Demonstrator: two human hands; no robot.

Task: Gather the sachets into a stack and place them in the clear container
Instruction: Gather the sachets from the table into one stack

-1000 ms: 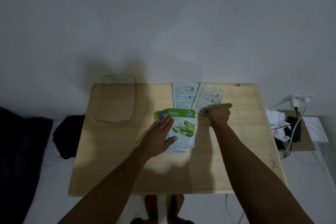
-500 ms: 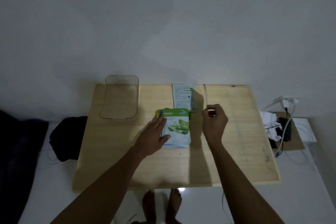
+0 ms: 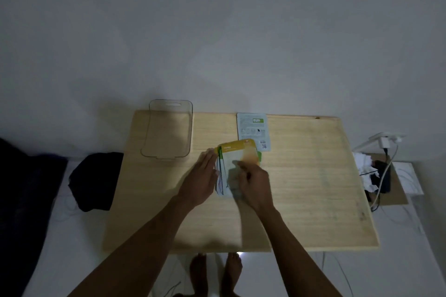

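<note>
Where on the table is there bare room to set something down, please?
The wooden table is bare right of the sachet stack, and in front of it. It is crowded between the clear container, the white sachet and both hands.

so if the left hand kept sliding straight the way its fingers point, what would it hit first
Probably nothing before the table's far edge: the left hand points up past the stack's left side, between the clear container and the white sachet.
</note>
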